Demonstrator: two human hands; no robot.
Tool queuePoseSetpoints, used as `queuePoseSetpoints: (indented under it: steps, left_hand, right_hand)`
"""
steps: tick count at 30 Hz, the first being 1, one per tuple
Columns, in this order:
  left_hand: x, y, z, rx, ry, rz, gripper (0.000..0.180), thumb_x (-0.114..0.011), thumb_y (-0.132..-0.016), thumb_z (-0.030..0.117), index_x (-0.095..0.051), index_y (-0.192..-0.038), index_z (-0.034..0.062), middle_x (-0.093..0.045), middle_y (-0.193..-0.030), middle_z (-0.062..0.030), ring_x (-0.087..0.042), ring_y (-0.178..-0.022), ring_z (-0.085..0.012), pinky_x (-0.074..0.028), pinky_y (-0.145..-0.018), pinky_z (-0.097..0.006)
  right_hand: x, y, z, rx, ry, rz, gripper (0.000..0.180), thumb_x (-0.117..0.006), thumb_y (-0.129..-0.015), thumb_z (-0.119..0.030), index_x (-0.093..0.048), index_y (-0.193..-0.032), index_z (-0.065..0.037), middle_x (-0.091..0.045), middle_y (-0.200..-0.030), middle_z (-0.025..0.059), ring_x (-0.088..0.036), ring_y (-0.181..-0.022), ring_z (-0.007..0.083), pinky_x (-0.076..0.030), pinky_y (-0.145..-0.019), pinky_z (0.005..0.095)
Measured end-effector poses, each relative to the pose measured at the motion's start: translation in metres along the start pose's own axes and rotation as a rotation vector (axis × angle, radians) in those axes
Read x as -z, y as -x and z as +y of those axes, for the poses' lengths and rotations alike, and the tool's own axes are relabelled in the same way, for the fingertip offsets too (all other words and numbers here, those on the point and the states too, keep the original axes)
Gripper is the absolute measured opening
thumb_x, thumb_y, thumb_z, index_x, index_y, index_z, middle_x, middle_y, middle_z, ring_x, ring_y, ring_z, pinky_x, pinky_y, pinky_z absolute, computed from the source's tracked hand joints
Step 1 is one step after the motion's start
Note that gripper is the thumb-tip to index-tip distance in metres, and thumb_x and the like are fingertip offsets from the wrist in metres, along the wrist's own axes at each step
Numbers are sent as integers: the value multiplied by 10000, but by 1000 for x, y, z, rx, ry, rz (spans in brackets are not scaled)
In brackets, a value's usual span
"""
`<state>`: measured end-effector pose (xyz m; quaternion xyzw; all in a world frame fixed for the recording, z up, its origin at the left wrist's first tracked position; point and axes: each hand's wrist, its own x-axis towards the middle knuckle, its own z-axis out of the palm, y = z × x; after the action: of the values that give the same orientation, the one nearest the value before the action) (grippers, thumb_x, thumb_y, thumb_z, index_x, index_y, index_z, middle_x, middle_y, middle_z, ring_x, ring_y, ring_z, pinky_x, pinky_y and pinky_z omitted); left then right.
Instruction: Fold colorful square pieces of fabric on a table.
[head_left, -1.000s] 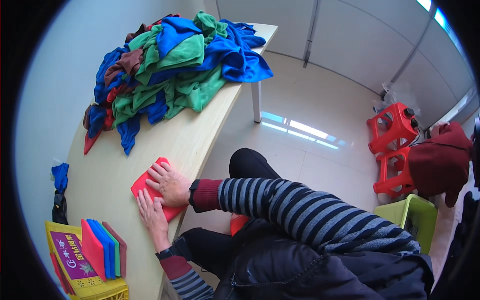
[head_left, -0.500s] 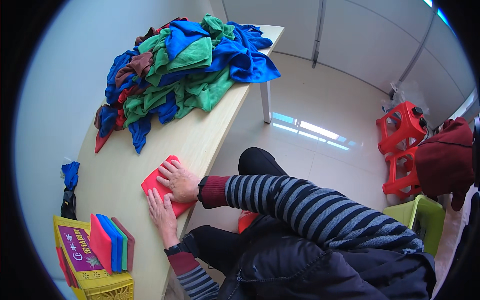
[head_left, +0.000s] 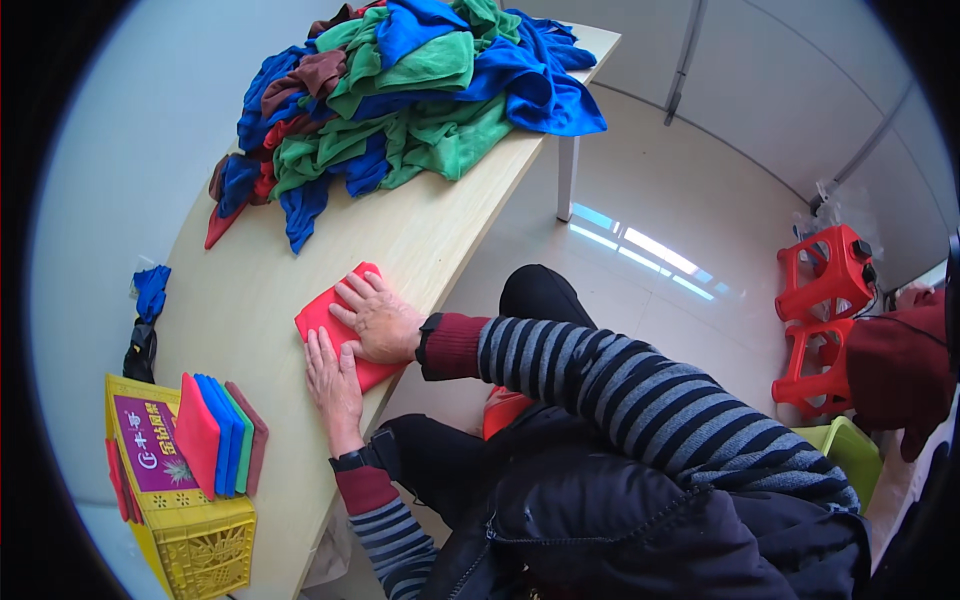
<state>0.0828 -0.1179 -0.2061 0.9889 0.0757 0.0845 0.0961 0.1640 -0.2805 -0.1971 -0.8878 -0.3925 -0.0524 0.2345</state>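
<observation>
Left hand (head_left: 335, 385) lies flat, fingers spread, palm down on the near end of the folded red cloth (head_left: 345, 300), gripping nothing. The cloth sits at the table (head_left: 440, 230) edge, its long axis running away from the body toward the cloth pile (head_left: 400, 110). Right hand (head_left: 378, 320), also open and flat, presses the cloth's middle, farther along it than the left, so both rest directly on it.

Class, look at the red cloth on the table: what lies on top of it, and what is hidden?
Both hands, left hand and right hand, rest flat on the red cloth, which lies on the table. The cloth's middle is covered by them.
</observation>
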Motion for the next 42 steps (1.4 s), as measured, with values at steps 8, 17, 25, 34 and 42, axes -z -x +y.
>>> queuePoseSetpoints:
  steps: [8, 17, 25, 34, 42]
  left_hand:
    - [-1, 0, 4, -31, 66, 38, 731, -298, -1030, 589, -292, -1564, 90, -250, -1635, -127, -221, -1507, -314, -192, -1201, -483]
    - [-3, 1, 1, -16, 36, 63, 745, -283, -1029, 607, -297, -1560, 85, -259, -1631, -126, -226, -1504, -318, -194, -1202, -484]
    - [-1, 8, 2, 3, 23, 49, 735, -309, -1028, 599, -294, -1561, 93, -264, -1627, -128, -229, -1502, -320, -195, -1199, -509]
    - [9, 13, 0, 66, -40, 49, 635, -370, -1044, 479, -340, -1536, 78, -341, -1586, -149, -309, -1467, -330, -203, -1195, -528]
    - [10, -25, 35, -193, 77, 219, 624, -443, -1019, 461, -430, -1476, 36, -416, -1537, -179, -349, -1447, -325, -213, -1190, -543]
  right_hand:
    - [-4, -1, 7, 7, 69, 90, 696, -461, -949, -529, -454, -1486, -87, -360, -1564, 203, -264, -1481, 375, -148, -1223, 499]
    - [-6, -2, 7, 7, 99, 81, 676, -463, -957, -517, -457, -1482, -92, -346, -1573, 199, -263, -1481, 374, -160, -1222, 493]
    - [-3, 0, 3, -1, 104, 70, 668, -461, -971, -525, -450, -1485, -99, -345, -1575, 189, -260, -1483, 363, -151, -1227, 491]
    - [0, 2, 7, 2, 113, 103, 659, -468, -975, -526, -461, -1477, -100, -364, -1567, 176, -274, -1478, 356, -166, -1223, 490]
    - [-10, 2, 7, 23, 152, 116, 610, -484, -981, -453, -463, -1471, -91, -382, -1559, 163, -284, -1475, 349, -182, -1214, 488]
